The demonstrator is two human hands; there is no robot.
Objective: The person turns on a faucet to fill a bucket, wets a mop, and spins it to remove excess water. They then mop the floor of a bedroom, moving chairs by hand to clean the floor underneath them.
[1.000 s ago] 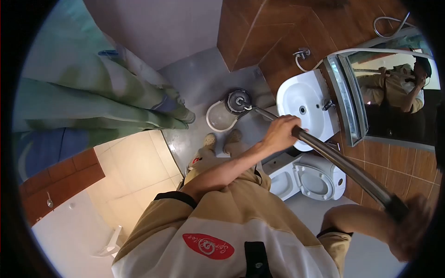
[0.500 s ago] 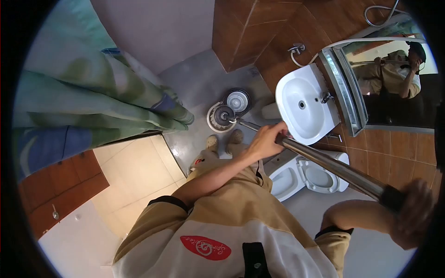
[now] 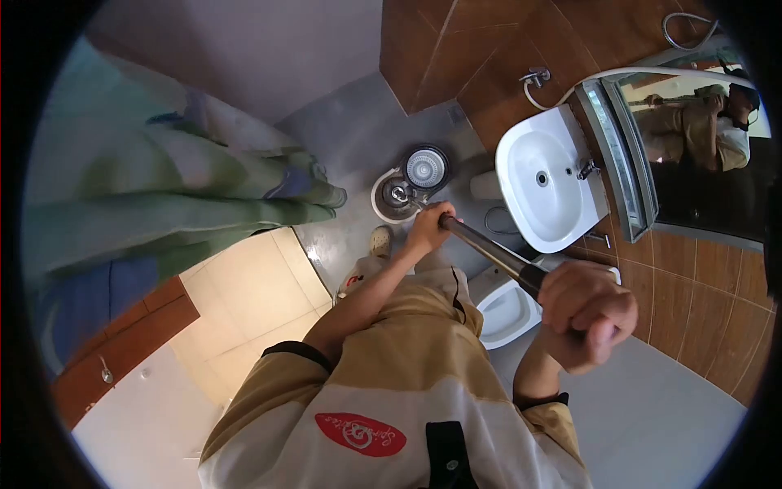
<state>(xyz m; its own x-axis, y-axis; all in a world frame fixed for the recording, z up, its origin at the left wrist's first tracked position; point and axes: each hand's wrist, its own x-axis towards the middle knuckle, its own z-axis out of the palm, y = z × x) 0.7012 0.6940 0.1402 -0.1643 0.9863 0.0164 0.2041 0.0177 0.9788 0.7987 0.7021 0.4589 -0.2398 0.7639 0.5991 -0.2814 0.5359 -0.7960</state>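
A mop with a metal handle [image 3: 491,248] slants down from my hands to a bucket on the floor. My left hand [image 3: 429,230] is wrapped around the lower part of the handle. My right hand [image 3: 588,311] grips its dark upper end, nearer the camera. The handle's foot reaches into the round, pale-rimmed part of the bucket [image 3: 376,198]; how the mop head lies inside is hard to make out. Beside that part is a round perforated wringer basket [image 3: 426,167] with a dark rim.
To the right are a white washbasin [image 3: 521,175], a toilet [image 3: 509,314] and a mirror cabinet [image 3: 692,155] with a person's reflection. A green-blue curtain [image 3: 204,183] hangs at left. A wall tap [image 3: 535,77] has a hose. Beige tiles [image 3: 252,285] border the grey floor [image 3: 342,122].
My right hand has come down and left with the handle's upper end. My left hand has moved left and toward the bucket. The mop's foot sits lower in the bucket.
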